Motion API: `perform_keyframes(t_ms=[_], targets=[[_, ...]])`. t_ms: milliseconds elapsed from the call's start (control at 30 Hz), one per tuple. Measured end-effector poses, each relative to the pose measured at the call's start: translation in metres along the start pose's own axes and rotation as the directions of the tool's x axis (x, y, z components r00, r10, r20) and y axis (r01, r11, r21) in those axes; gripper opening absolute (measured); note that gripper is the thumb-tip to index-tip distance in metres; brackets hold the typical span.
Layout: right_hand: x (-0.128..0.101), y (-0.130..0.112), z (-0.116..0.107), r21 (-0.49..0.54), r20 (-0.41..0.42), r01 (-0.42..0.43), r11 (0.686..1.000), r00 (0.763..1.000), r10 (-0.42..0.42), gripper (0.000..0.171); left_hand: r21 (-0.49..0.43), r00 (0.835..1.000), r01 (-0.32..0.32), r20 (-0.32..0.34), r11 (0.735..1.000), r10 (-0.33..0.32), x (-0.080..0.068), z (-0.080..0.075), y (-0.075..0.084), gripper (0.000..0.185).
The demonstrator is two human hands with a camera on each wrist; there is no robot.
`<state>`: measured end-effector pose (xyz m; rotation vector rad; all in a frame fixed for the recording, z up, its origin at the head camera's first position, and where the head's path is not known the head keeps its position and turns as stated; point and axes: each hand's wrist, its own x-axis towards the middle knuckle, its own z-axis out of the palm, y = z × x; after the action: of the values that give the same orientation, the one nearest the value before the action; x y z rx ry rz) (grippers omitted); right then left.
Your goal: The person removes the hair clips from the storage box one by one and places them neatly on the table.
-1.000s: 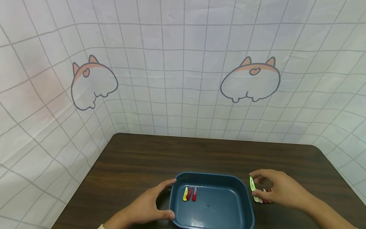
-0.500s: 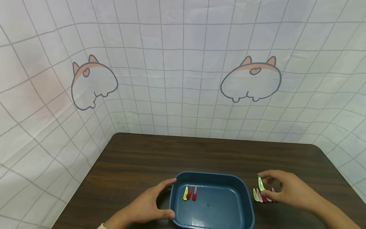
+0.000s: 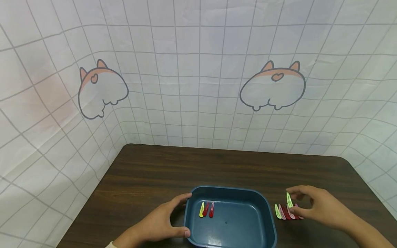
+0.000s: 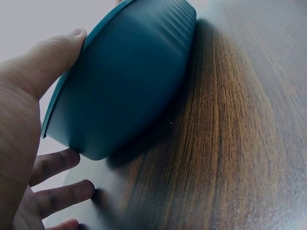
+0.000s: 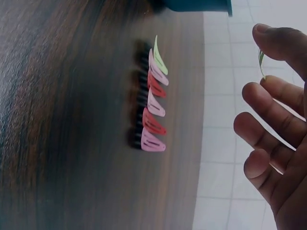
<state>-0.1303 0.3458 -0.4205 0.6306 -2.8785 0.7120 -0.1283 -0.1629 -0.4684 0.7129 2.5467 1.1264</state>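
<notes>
My right hand (image 3: 321, 205) pinches a light green snap hair clip (image 3: 289, 199) between thumb and index finger, above a row of clips. In the right wrist view the pinched clip (image 5: 261, 63) shows edge-on, and the other fingers hold nothing. That row on the table has a light green clip (image 5: 161, 58), then pink and red clips (image 5: 153, 123). My left hand (image 3: 156, 218) is at the left side of a blue plastic basin (image 3: 231, 188), thumb touching its rim, fingers spread. Inside the basin lie a yellow clip (image 3: 201, 209) and two red clips (image 3: 211, 210).
Everything stands on a dark wood-grain table (image 3: 173, 165). Behind it hangs a white grid-patterned cloth (image 3: 186, 103) with cartoon animal prints. The basin's right wall stands between its inside and the row of clips.
My right hand has moved to the right along the row with the light green clip, uncovering more of the clips on the table. The left hand and basin have stayed put.
</notes>
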Motion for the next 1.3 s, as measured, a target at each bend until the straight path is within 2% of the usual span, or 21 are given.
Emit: perform_keyframes(t_ms=[467,1033,1300], targets=[[-0.008,0.022,0.002,-0.021,0.021,-0.062,0.998,0.998,0.062,0.053,0.001,1.000,0.006,0.003,1.000,-0.006,0.000,0.000,0.001,0.093],[-0.015,0.044,0.010,-0.048,0.016,-0.083,0.995,0.996,0.084,0.053,-0.012,1.000,0.009,0.009,1.000,-0.009,-0.001,0.000,0.001,0.092],[-0.018,0.053,0.013,-0.054,0.050,-0.113,0.992,0.992,0.115,0.054,-0.020,1.000,0.020,0.012,1.000,-0.020,0.001,0.000,0.000,0.092]])
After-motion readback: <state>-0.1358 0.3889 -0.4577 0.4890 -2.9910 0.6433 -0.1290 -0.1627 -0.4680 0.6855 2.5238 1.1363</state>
